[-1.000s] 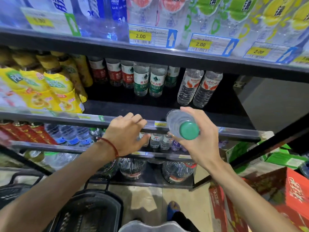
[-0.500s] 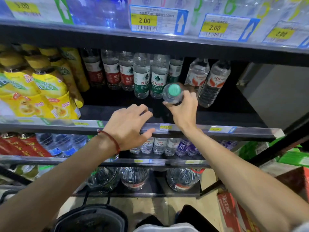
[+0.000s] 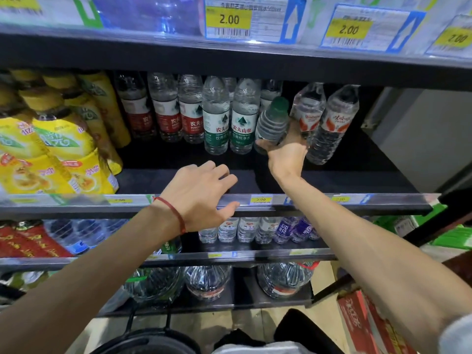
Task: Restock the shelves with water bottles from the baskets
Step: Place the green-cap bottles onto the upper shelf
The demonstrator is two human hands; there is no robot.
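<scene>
The right hand point(image 3: 286, 155) has its fingers curled round the lower body of a green-capped water bottle point(image 3: 272, 123), cupping it from beneath. It holds the bottle tilted, cap leaning toward 1 o'clock, over the back part of the middle shelf point(image 3: 344, 180). The bottle sits in the gap between the green-labelled water bottles point(image 3: 215, 118) at its 9 o'clock and the orange-labelled water bottles point(image 3: 334, 123) at its 3 o'clock, close to both. Whether its base touches the shelf I cannot tell, since the hand hides it. The left hand point(image 3: 199, 192) grips nothing: its fingers are loosely spread over the shelf's front rail point(image 3: 319, 203), thumb in front of the price strip, apparently bracing there. The black basket point(image 3: 143, 341) is at 6 o'clock, low by the floor. The placing looks nearly done, and the risks lie in the last bit. The slot is narrow, so a tilted bottle pushed in could knock a neighbour on either side, and those upright bottles stand close enough to tip one another along the row. If the fingers let go before the base is flat, the bottle could fall forward and roll toward the rail at 6 o'clock. Drawing the hand out could also catch the orange-labelled bottle beside the wrist. Standing the bottle upright first, then releasing, seems the safer order.
</scene>
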